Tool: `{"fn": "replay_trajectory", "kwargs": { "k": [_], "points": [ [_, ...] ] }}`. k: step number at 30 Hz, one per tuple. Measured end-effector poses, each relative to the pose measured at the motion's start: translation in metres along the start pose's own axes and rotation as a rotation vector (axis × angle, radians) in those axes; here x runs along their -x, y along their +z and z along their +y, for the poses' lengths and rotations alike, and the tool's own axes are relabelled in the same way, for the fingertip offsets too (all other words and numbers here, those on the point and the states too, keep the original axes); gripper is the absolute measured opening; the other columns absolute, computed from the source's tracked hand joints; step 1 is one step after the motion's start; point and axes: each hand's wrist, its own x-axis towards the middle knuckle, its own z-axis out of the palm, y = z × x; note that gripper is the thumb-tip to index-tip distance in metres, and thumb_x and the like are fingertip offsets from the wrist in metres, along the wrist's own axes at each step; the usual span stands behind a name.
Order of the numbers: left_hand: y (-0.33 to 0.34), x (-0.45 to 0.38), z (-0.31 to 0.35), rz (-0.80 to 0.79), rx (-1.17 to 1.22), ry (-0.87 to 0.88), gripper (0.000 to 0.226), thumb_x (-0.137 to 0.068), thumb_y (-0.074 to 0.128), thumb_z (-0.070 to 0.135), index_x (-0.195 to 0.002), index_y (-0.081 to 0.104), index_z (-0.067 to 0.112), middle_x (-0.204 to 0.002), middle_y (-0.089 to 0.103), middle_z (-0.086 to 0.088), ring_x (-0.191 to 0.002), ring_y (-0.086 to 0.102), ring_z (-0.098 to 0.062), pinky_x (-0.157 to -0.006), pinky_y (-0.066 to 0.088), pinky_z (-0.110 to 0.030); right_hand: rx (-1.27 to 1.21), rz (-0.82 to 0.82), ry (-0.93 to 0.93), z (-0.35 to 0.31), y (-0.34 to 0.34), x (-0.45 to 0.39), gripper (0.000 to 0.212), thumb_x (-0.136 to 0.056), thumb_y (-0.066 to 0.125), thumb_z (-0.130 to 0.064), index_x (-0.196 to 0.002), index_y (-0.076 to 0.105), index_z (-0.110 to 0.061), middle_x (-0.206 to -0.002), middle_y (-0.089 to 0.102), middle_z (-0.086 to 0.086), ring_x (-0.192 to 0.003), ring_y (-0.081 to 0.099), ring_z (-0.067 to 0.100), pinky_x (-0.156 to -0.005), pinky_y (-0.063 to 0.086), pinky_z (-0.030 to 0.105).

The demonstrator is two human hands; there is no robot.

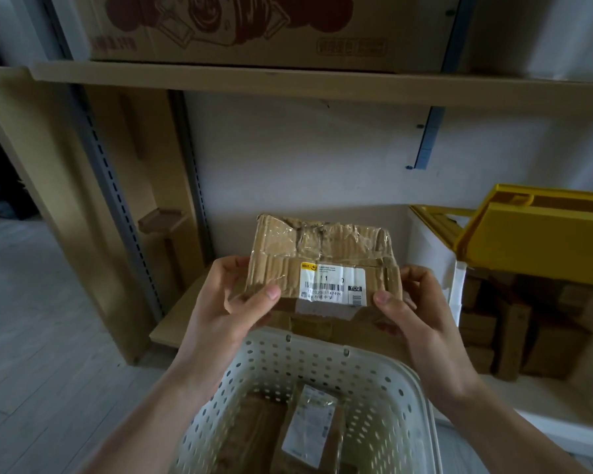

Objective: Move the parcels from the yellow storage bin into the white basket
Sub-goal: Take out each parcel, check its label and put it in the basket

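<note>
In the head view, a battered cardboard parcel (322, 265) with a white shipping label is held between both hands, just above and beyond the far rim of the white basket (278, 357). The left hand (233, 302) grips its left end, thumb curled onto the labelled face and fingers wrapped behind; the right hand (411, 302) holds the right end the same way. The parcel's long axis runs left to right, across the basket's opening, so both hands are equally near it, and the drop lies towards the person and downward. Judging from this, the parcel needs to come back over the rim before it is lowered. Inside the basket lie at least two parcels already: one with a pale label (308, 425) and a plain brown one to its left (250, 432). To the right, the yellow storage bin (541, 241) has its yellow lid raised, and several brown boxes (514, 333) show in the dim space beneath it, so more remain to be moved.
</note>
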Motion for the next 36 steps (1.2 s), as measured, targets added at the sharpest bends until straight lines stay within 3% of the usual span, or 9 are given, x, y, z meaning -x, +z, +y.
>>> {"fn": "replay_trajectory", "kwargs": {
  "k": [3, 5, 9, 13, 17, 22, 26, 31, 36],
  "points": [
    [0.002, 0.002, 0.000, -0.088, -0.148, 0.070, 0.064, -0.075, 0.079, 0.039, -0.129, 0.050, 0.020, -0.122, 0.071, 0.002, -0.112, 0.070, -0.016, -0.090, 0.057, -0.025, -0.011, 0.014, -0.018, -0.004, -0.006, 0.001, 0.049, -0.077, 0.075, -0.035, -0.121, 0.053, -0.027, -0.110, 0.072, -0.002, -0.101, 0.072, 0.019, -0.080, 0.060, 0.035],
    [0.007, 0.002, 0.001, -0.061, -0.185, 0.108, 0.048, -0.087, 0.078, 0.032, -0.125, 0.054, 0.016, -0.117, 0.073, 0.002, -0.108, 0.071, -0.017, -0.090, 0.057, -0.024, 0.004, 0.034, -0.064, -0.008, -0.009, 0.001, 0.051, -0.082, 0.082, -0.033, -0.123, 0.053, -0.030, -0.111, 0.072, -0.003, -0.102, 0.072, 0.016, -0.080, 0.061, 0.034],
    [0.012, 0.002, 0.001, 0.047, -0.209, 0.201, 0.024, -0.086, 0.066, 0.022, -0.107, 0.063, 0.011, -0.094, 0.076, 0.003, -0.084, 0.073, -0.013, -0.069, 0.058, -0.019, 0.006, 0.043, -0.111, -0.012, -0.014, 0.002, 0.048, -0.083, 0.075, -0.032, -0.125, 0.054, -0.025, -0.113, 0.071, -0.002, -0.102, 0.073, 0.021, -0.081, 0.063, 0.040],
    [0.015, 0.002, 0.003, 0.093, -0.191, 0.247, 0.023, -0.087, 0.063, 0.024, -0.100, 0.064, 0.006, -0.078, 0.072, 0.009, -0.069, 0.069, -0.004, -0.056, 0.052, -0.012, 0.051, 0.042, -0.123, -0.011, -0.016, 0.005, 0.047, -0.083, 0.069, -0.044, -0.125, 0.057, -0.026, -0.117, 0.071, -0.004, -0.102, 0.073, 0.021, -0.076, 0.063, 0.039],
    [0.019, 0.001, 0.002, 0.120, -0.210, 0.268, 0.023, -0.086, 0.062, 0.027, -0.095, 0.065, 0.006, -0.068, 0.067, 0.016, -0.062, 0.063, 0.000, -0.054, 0.045, -0.008, 0.088, 0.040, -0.100, -0.006, -0.020, 0.006, 0.053, -0.082, 0.060, -0.063, -0.124, 0.059, -0.030, -0.112, 0.072, 0.002, -0.096, 0.071, 0.029, -0.076, 0.059, 0.053],
    [0.024, 0.002, 0.000, 0.149, -0.192, 0.206, 0.021, -0.089, 0.060, 0.031, -0.092, 0.063, 0.010, -0.062, 0.063, 0.017, -0.057, 0.058, 0.002, -0.052, 0.043, -0.008, 0.114, 0.003, -0.028, -0.001, -0.025, 0.005, 0.057, -0.080, 0.054, -0.071, -0.119, 0.059, -0.031, -0.102, 0.068, 0.006, -0.088, 0.065, 0.032, -0.070, 0.056, 0.035],
    [0.024, 0.001, -0.003, 0.144, -0.207, 0.159, 0.027, -0.088, 0.058, 0.039, -0.098, 0.063, 0.015, -0.068, 0.065, 0.015, -0.061, 0.059, 0.000, -0.056, 0.045, -0.011, 0.141, -0.018, -0.002, 0.002, -0.027, 0.005, 0.056, -0.080, 0.053, -0.073, -0.116, 0.059, -0.030, -0.099, 0.065, 0.011, -0.083, 0.062, 0.029, -0.071, 0.055, 0.038],
    [0.021, 0.004, -0.003, 0.058, -0.164, 0.071, 0.038, -0.087, 0.059, 0.044, -0.122, 0.057, 0.030, -0.102, 0.071, 0.003, -0.094, 0.071, -0.020, -0.082, 0.060, -0.037, 0.169, -0.015, 0.030, -0.005, -0.025, 0.006, 0.053, -0.081, 0.051, -0.073, -0.112, 0.061, -0.033, -0.104, 0.063, 0.020, -0.092, 0.060, 0.042, -0.075, 0.056, 0.054],
    [0.018, 0.008, -0.011, -0.060, -0.290, 0.030, 0.035, -0.091, 0.056, 0.043, -0.117, 0.058, 0.020, -0.102, 0.072, 0.007, -0.097, 0.072, -0.014, -0.076, 0.063, -0.034, 0.262, -0.008, 0.062, 0.001, -0.024, 0.006, 0.055, -0.083, 0.048, -0.074, -0.114, 0.060, -0.031, -0.105, 0.069, 0.017, -0.096, 0.063, 0.042, -0.077, 0.055, 0.062]
  ]
}}
